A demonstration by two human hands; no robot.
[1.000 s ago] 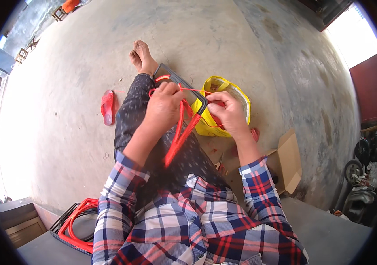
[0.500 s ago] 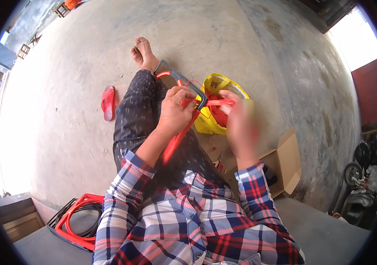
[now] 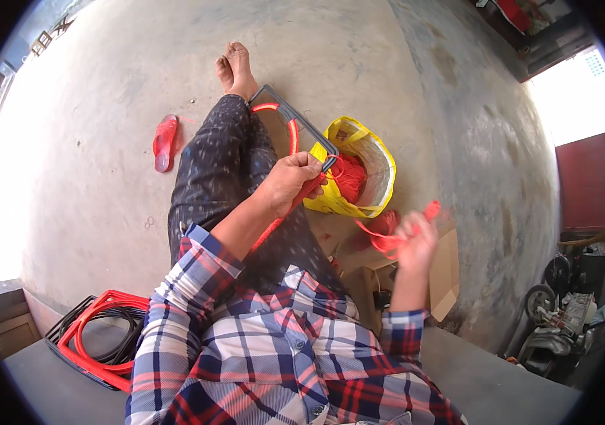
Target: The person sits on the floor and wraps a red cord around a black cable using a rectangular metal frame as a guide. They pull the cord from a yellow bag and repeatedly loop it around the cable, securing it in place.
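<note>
Holding a dark-grey angular frame (image 3: 311, 129), its near side red-wrapped, the left grip (image 3: 290, 184) is pinching narrowly; the blurred right grip (image 3: 418, 241) is clutching a ribbon-like red strip (image 3: 387, 246).

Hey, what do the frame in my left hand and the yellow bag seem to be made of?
The frame looks like painted metal or hard plastic: smooth dark grey bars, angled corners. The bag is probably plastic, perhaps laminated: glossy yellow outside, creased silvery lining.
</note>
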